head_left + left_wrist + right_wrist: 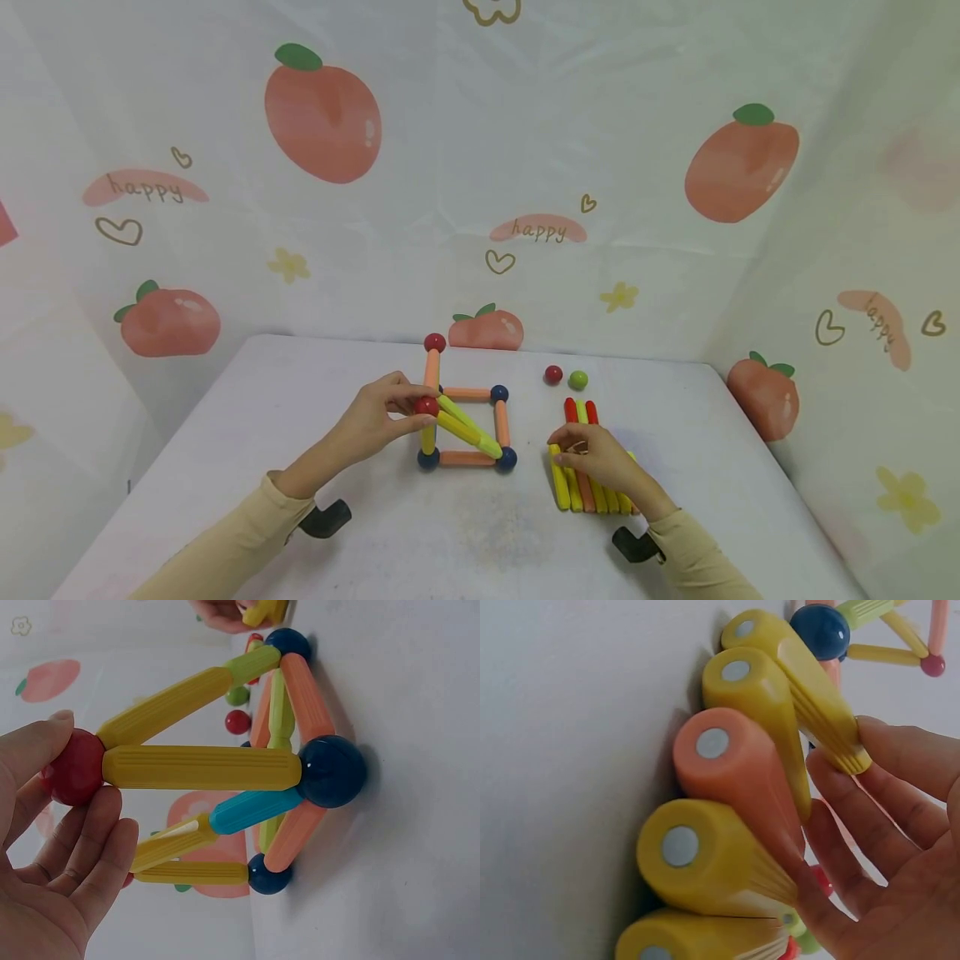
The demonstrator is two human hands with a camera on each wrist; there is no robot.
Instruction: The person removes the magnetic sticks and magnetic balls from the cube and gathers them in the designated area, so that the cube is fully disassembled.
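My left hand [375, 421] pinches a red ball [75, 769] at a raised corner of a frame of magnetic sticks and balls. Yellow sticks [202, 767] run from that ball down to dark blue balls [334, 771] on the table. Orange sticks [465, 458] link the blue balls along the base, and another red ball [435, 342] tops an upright at the back. To the right, my right hand [603, 461] holds the end of a yellow stick [817, 697] between thumb and fingers. This stick is the leftmost of a row, its far end low beside its neighbour.
Yellow and orange sticks [720, 750] lie side by side under and around my right hand, with red sticks [592, 412] behind. A loose red ball [553, 374] and a green ball [578, 380] sit farther back on the white table [480, 550]. A printed cloth [420, 208] hangs behind.
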